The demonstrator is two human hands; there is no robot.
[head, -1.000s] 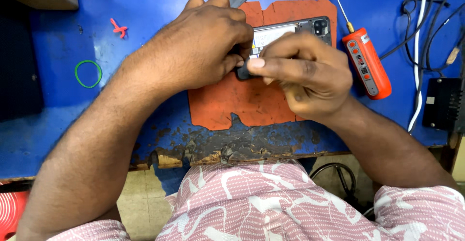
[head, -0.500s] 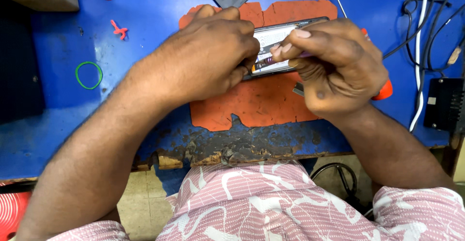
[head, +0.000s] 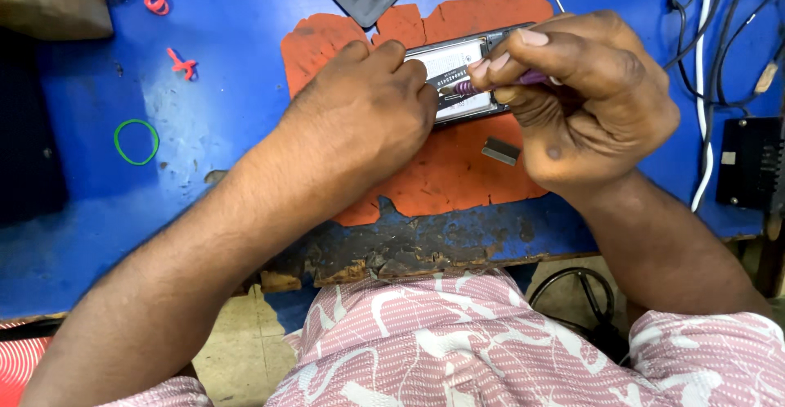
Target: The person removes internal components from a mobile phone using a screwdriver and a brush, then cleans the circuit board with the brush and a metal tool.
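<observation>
Both hands work at one opened phone point(head: 459, 80): the left hand point(head: 368, 116) presses flat on its near end with the fingers curled over the edge, while the right hand point(head: 576, 100) pinches a thin purple-handled tool point(head: 499, 82) whose tip meets the phone's exposed white-labelled back. Between the two hands the dark, slim rectangular phone lies with its long axis running left to right, slightly tilted, on one ragged orange rubber mat point(head: 458, 170). Just under the right hand sits one small grey metal piece point(head: 500, 151); well left of the left hand, one green rubber band point(head: 136, 141) lies on the scuffed blue table point(head: 213, 63).

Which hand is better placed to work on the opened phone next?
Probably the right hand: it holds the purple tool with its tip at the phone, while the left hand presses the phone down.
</observation>
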